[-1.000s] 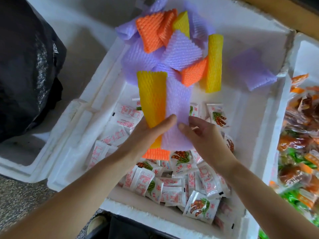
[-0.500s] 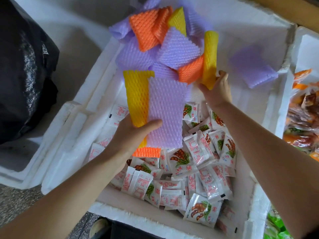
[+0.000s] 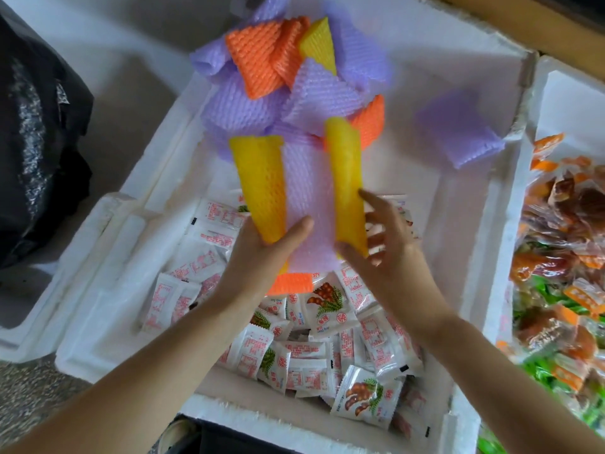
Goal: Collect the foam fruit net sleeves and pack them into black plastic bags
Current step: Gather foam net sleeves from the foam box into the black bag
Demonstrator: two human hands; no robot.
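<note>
Sleeves (image 3: 262, 185), yellow, purple and orange, sit stacked in my curled left fingers (image 3: 298, 229); my right fingers (image 3: 376, 204) pinch another yellow sleeve (image 3: 347, 188) just beside. Gathering step, I judge: add it, reach the pile (image 3: 294, 77) beyond, then the black bag (image 3: 36, 142) far left.

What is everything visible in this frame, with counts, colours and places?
sleeve pile: many, purple orange yellow, far end of foam box
lone sleeve: one, purple, right of pile
held stack: three or more, yellow purple orange, left hand
single sleeve: one, yellow, right hand
sachets: many, white and red, box's near end
foam box: one, white, centre
foam piece: one, white, left of box
second box: one, white, right edge
snack packets: many, orange green brown, second box
black bag: one, black, left
left hand: grips held stack
right hand: holds single sleeve
</note>
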